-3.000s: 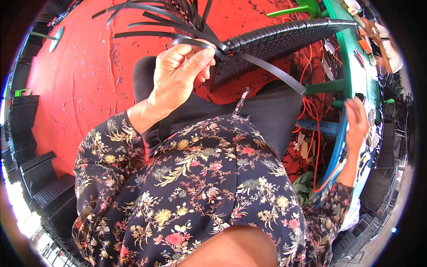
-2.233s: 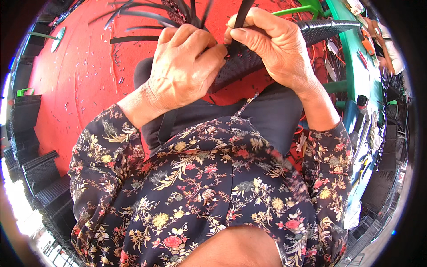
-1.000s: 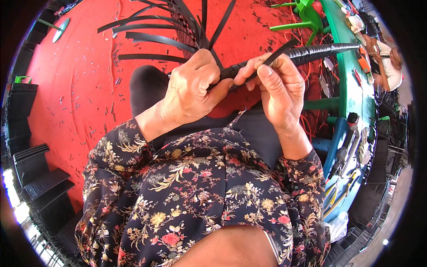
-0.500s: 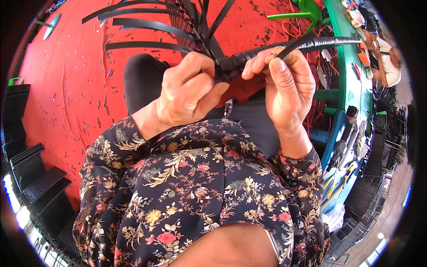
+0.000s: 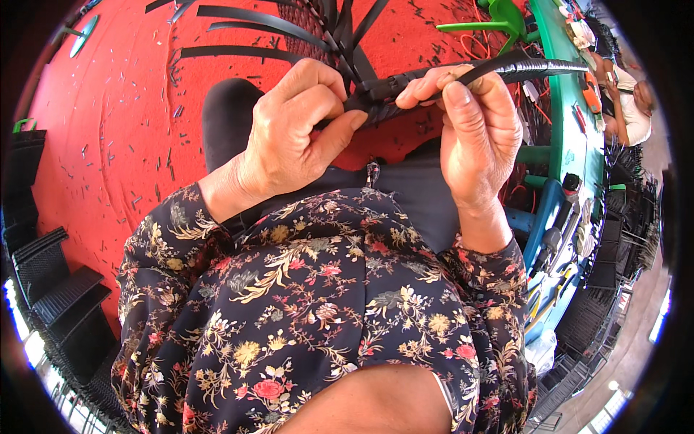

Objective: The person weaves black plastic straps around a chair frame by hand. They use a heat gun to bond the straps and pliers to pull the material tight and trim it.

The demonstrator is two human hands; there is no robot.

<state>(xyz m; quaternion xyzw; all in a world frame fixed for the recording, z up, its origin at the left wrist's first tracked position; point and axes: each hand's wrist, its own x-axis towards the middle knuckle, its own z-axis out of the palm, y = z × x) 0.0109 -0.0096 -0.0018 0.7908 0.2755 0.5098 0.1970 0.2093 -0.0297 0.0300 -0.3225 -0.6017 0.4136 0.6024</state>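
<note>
A black woven panel (image 5: 531, 69) of flat plastic strips lies edge-on across the top of the view, with loose strip ends (image 5: 253, 18) fanning out to the upper left. My left hand (image 5: 289, 137) grips the panel's edge near the middle, thumb pressed up against it. My right hand (image 5: 473, 126) pinches the same edge just to the right, fingers curled over a black strip. Both hands are held above my lap, over my dark trousers and flowered sleeves.
A red floor (image 5: 101, 116) strewn with small black offcuts spreads to the left. Stacked black woven pieces (image 5: 58, 289) stand at the lower left. A green bench (image 5: 578, 137) with tools runs down the right side, where another person (image 5: 632, 101) sits. A green stool (image 5: 499, 18) stands beyond.
My right hand came in from the bench side and took hold of the panel beside my left hand. The panel has turned edge-on and both hands have drawn closer to me.
</note>
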